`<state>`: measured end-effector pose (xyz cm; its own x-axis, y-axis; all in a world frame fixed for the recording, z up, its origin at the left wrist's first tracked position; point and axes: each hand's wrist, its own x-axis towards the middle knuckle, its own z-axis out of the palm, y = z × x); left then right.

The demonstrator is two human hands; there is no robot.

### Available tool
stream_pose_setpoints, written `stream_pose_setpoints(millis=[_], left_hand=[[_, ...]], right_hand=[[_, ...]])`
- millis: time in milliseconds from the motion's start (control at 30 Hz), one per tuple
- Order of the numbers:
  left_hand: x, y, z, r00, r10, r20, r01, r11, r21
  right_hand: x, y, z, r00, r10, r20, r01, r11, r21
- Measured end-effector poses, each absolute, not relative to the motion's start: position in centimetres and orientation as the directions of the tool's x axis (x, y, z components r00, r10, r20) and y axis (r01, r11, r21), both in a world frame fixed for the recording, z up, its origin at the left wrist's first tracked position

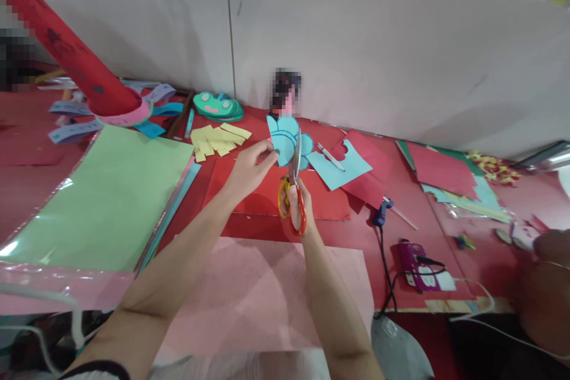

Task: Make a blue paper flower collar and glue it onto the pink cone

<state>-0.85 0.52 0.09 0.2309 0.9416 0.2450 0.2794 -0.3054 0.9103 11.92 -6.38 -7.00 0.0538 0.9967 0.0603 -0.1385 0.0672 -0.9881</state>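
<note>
My left hand (255, 169) pinches the left edge of a light blue paper cutout (284, 141) with rounded, petal-like lobes and dark drawn lines. In my right hand (299, 193) is a pair of scissors (304, 212) with one yellow and one red-orange handle loop. The blades point up and away from me and lie against the cutout, between its middle and a lobe on the right. Both hands are above a red sheet (249, 196) on the table. A light blue paper scrap (351, 166) with a curved notch lies to the right, with a white pen (330, 157) on it.
Yellow paper strips (218, 140) and green frog-like cutouts (218, 108) lie behind on the left. Green paper in clear plastic (107, 202) lies left, beside a red tube (66, 41). A glue gun (382, 214) and a purple phone-like item (416, 264) are right. A wall (356, 41) stands behind.
</note>
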Motion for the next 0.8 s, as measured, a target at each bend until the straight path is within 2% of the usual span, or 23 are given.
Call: stream_pose_setpoints(millis=[300, 800], left_hand=[[-0.8, 0.7, 0.0, 0.174, 0.955, 0.24, 0.29, -0.283, 0.914], [-1.0, 0.6, -0.1, 0.216, 0.945, 0.247, 0.27, -0.3, 0.915]], right_hand=[[11.9, -6.3, -7.5, 0.036, 0.998, 0.045, -0.145, 0.05, -0.988], [11.5, -6.2, -7.7, -0.039, 0.997, 0.067, -0.253, 0.055, -0.966]])
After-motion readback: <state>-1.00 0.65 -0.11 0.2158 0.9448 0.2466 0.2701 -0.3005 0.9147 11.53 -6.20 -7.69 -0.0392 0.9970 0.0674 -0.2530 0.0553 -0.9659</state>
